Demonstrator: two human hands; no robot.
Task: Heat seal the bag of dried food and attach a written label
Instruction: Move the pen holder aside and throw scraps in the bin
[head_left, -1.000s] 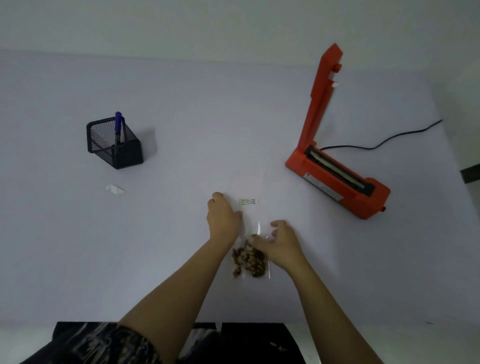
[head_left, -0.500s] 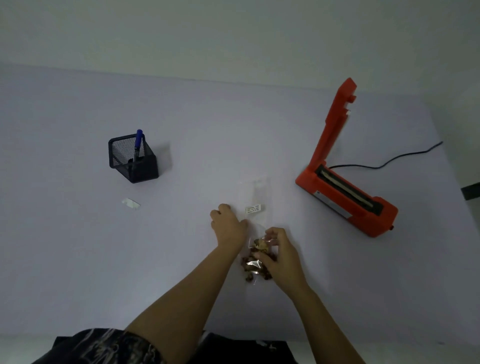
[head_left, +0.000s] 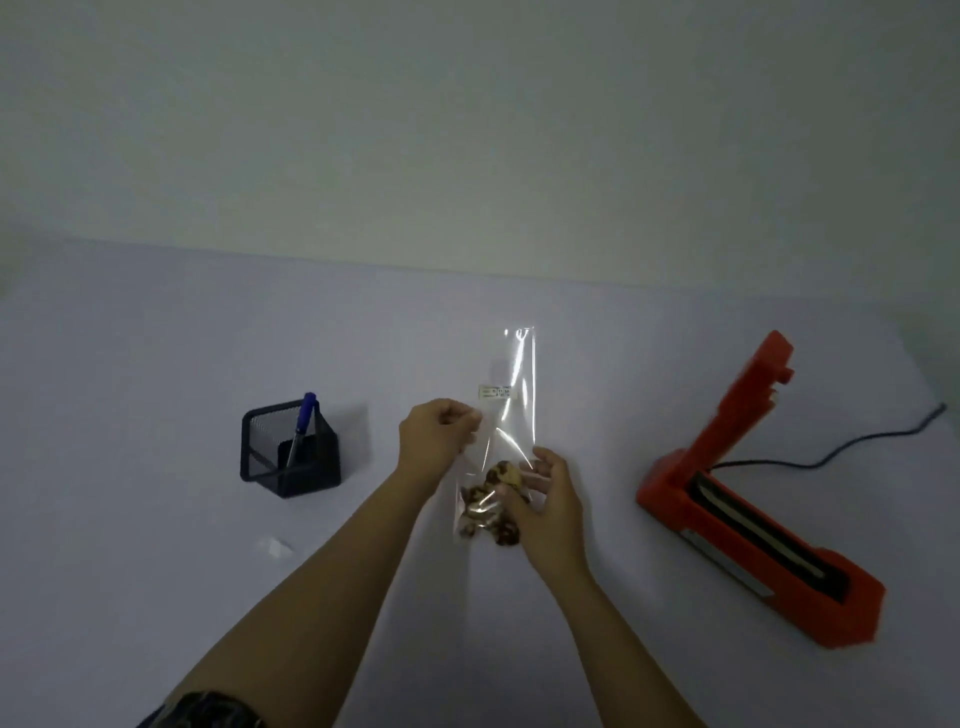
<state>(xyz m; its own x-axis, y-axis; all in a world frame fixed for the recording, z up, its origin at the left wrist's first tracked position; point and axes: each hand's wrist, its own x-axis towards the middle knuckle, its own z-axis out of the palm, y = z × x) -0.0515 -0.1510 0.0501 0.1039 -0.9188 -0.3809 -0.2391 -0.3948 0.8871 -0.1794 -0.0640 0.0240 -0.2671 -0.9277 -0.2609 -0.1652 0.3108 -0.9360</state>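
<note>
White tabletop (head_left: 156, 415) fills my view, and I see the clear bag (head_left: 521, 374) held up at centre, dried food (head_left: 480, 506) at its bottom. The left hand (head_left: 436, 436) pinches its left edge and the right hand (head_left: 553, 499) curls round the filled end. The red sealer (head_left: 753, 525) sits to the right, arm raised.

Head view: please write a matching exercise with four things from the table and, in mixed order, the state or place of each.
Things:
1 heat sealer
2 pen
3 bag
4 paper slip

States:
A held by the left hand and the right hand
B stands in the mesh holder
C lies flat on the table
D arm raised

Pairs: 1-D, 2-B, 3-A, 4-C
</note>
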